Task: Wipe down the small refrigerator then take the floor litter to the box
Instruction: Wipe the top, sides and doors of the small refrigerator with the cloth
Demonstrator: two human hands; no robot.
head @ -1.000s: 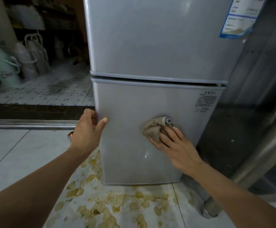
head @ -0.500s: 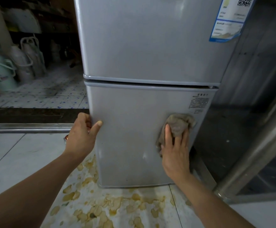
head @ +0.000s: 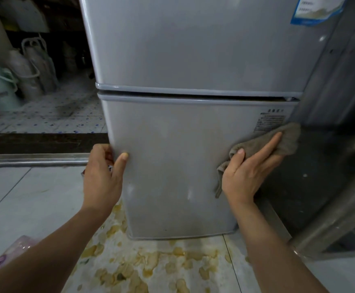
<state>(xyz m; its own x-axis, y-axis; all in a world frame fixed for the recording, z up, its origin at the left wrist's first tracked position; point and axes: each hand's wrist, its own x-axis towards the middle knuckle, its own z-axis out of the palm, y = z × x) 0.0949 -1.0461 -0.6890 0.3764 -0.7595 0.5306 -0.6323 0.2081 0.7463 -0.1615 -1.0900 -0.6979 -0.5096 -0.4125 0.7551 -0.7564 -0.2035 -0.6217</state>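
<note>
Our left hand (head: pixel 103 176) curls around the fridge (head: pixel 172 161) edge to steady it; our right hand (head: pixel 248 168), spread flat, presses the rag (head: pixel 286 142) against the door.

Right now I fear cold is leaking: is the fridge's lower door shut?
Shut, apparently: the lower door sits flush under the upper door, only a thin dark seam between them.

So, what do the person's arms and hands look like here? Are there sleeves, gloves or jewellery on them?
Both forearms are bare as far as the picture shows: no sleeves reach into view. The left hand and the right hand wear no gloves, and no ring, watch or bracelet is visible on the fingers or wrists. The nails look short and unpainted.
</note>
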